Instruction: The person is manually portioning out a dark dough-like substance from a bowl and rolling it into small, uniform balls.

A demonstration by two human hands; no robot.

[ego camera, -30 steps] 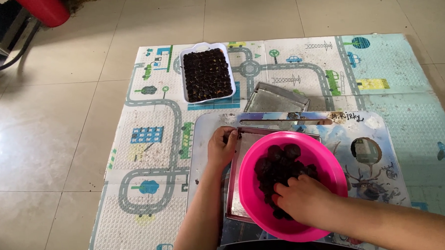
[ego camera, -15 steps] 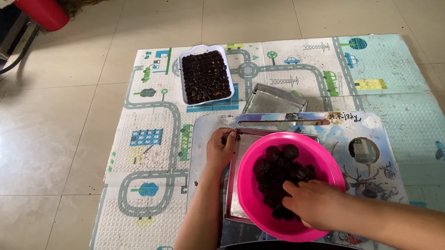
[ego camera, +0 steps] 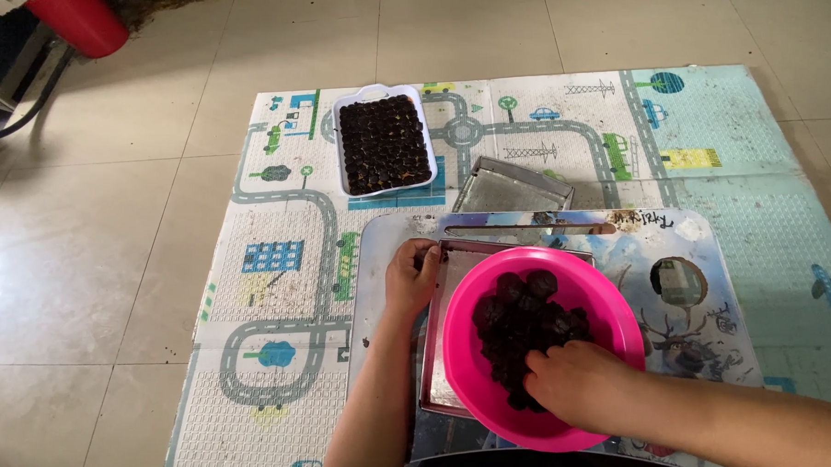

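Pink bowl (ego camera: 541, 349): 1 | metal trays: 2 | right hand (ego camera: 577, 386) grip clamped on dark lumps (ego camera: 520, 315) | left hand (ego camera: 411, 278) grips tray (ego camera: 435, 352)

A single head-worn camera is looking steeply down from above the person, facing forward and away from the body. It is sitting close to the near things: the pink bowl (ego camera: 541, 349) is filling the lower middle, and both forearms are entering from the bottom edge (the right one from the lower right corner). Farther off, the play mat (ego camera: 278, 266) is stretching toward the top, with the tiled floor (ego camera: 85, 273) showing beyond. No second view is sharing the scene.
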